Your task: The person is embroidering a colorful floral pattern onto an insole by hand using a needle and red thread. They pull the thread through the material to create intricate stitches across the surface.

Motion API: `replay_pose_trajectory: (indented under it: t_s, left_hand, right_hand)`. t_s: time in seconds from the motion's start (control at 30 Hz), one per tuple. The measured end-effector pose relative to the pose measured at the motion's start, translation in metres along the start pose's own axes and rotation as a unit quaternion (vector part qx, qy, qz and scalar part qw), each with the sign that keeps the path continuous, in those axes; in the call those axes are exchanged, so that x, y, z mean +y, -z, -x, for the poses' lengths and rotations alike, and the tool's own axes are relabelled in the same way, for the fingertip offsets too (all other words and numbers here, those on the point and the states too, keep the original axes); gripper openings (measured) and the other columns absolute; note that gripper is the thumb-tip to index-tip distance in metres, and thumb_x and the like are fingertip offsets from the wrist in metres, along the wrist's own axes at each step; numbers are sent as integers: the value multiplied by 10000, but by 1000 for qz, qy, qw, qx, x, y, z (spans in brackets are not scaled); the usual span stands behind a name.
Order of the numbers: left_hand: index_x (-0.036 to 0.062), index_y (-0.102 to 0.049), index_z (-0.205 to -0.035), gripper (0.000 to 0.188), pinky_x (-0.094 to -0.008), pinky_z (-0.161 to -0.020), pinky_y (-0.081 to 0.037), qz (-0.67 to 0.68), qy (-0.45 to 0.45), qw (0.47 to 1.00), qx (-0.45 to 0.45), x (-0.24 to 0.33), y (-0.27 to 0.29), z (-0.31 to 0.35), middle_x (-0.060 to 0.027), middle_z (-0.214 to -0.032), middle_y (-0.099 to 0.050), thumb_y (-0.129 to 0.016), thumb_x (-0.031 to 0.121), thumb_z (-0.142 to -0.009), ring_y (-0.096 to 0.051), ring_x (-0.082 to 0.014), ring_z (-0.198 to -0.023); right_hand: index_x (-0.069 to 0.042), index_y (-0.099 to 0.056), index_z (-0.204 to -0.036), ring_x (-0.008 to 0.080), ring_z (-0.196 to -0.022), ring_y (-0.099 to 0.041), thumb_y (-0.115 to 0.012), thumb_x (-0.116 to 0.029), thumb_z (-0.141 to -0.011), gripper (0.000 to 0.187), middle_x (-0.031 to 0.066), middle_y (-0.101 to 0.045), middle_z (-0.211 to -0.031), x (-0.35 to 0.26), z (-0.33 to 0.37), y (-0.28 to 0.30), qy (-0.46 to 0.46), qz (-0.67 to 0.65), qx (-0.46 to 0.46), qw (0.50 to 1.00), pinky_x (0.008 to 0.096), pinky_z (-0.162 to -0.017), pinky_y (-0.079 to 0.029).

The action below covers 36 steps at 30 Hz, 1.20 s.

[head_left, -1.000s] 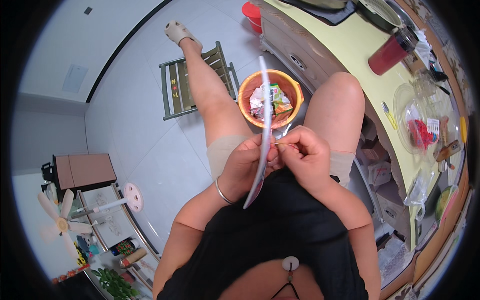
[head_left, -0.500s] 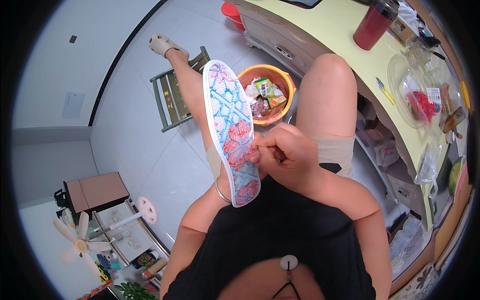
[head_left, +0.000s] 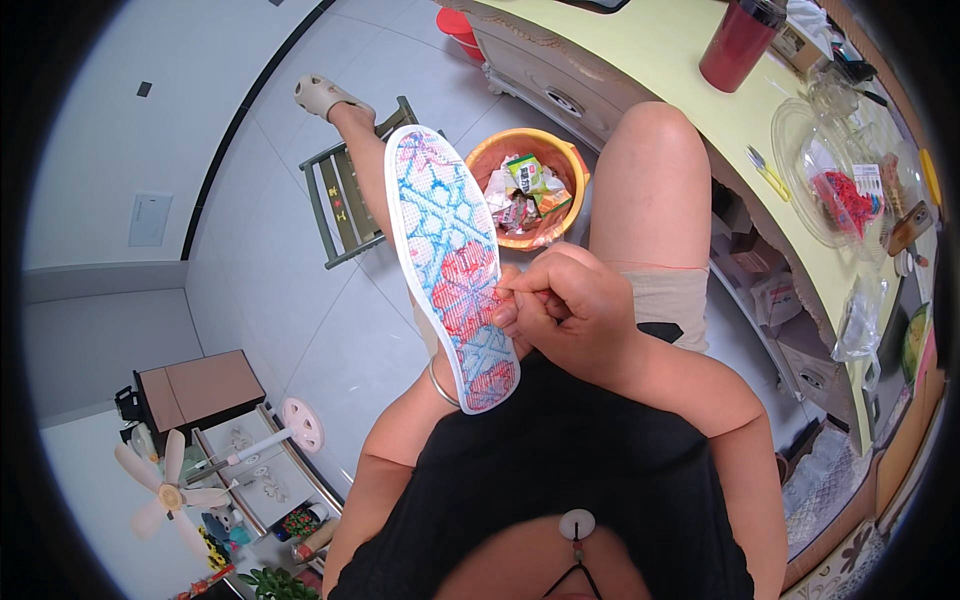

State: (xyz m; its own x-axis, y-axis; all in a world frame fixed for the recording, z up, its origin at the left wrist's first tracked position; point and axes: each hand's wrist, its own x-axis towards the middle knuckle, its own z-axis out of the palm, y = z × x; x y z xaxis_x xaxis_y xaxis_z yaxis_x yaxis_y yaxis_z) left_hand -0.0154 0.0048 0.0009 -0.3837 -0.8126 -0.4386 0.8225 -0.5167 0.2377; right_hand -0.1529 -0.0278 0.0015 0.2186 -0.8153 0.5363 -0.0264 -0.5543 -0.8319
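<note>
An embroidered insole point(head_left: 450, 230) with a white border, blue lattice lines and red motifs stands tilted in front of me. My left hand point(head_left: 507, 314) grips its inner edge from behind; most of that hand is hidden, and a bangle point(head_left: 442, 384) circles the wrist. At the same edge, my right hand point(head_left: 575, 298) is closed in a pinch, thumb and forefinger touching beside the red stitching. Whatever lies between those fingertips is too small to make out. A thin red thread point(head_left: 675, 268) crosses my right thigh near the shorts' hem.
Between my legs stands an orange bin point(head_left: 571, 165) with wrappers inside. A folding stool point(head_left: 335, 200) is at the left. The yellow-topped desk point(head_left: 690, 125) on the right bears a red flask point(head_left: 738, 50), scissors point(head_left: 768, 175) and a clear plastic tray point(head_left: 795, 190) with red thread.
The top of the insole has swung left, tilting it more. My right hand keeps its pinch at the edge, shifted only slightly.
</note>
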Motion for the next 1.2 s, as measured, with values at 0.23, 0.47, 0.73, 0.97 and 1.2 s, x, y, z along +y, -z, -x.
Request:
replay_pose_trajectory:
  t_s: [0.23,0.47,0.73,0.97,1.2]
  left_hand:
    - [76,-473,-777,147,-197,-650,-428,-7,-12,1000,-12,1,-1,2,1,-669,-499,-529,177,-868,-505,-102,-667]
    - [-32,-565,-941,138,-268,-762,-494,-213,-154,965,2,5,17,-1,-120,-911,-644,-586,61,-841,-614,-153,-808]
    - [-59,-566,-918,108,-238,-712,-510,-324,-195,923,71,2,0,9,-117,-872,-646,-578,-47,-811,-625,-130,-775]
    - [-44,-556,-898,125,-191,-653,-492,-334,-208,917,73,3,9,7,-68,-819,-628,-616,-47,-788,-604,-84,-729]
    - [-35,-528,-850,73,-223,-695,-512,-311,-247,914,78,9,11,5,-121,-860,-642,-554,-80,-799,-624,-115,-759]
  right_hand:
    - [-29,-552,-777,168,-542,-553,-663,18,-718,134,62,-576,-694,0,5,-1,-58,-19,-13,998,262,-483,-455]
    - [-3,-603,-794,99,-642,-589,-670,-3,-745,83,36,-611,-712,17,5,6,-258,-140,-23,956,256,-574,-478]
    - [-5,-518,-1103,155,-900,-608,-652,-13,-790,341,69,-602,-1031,30,12,8,-420,-404,24,812,298,-761,-531]
    - [-18,-483,-1150,153,-924,-600,-657,-17,-791,399,63,-587,-1052,26,10,0,-432,-392,29,812,305,-767,-536]
    - [-22,-586,-1012,101,-821,-554,-616,-30,-818,196,33,-602,-946,41,7,7,-371,-267,153,876,230,-699,-458]
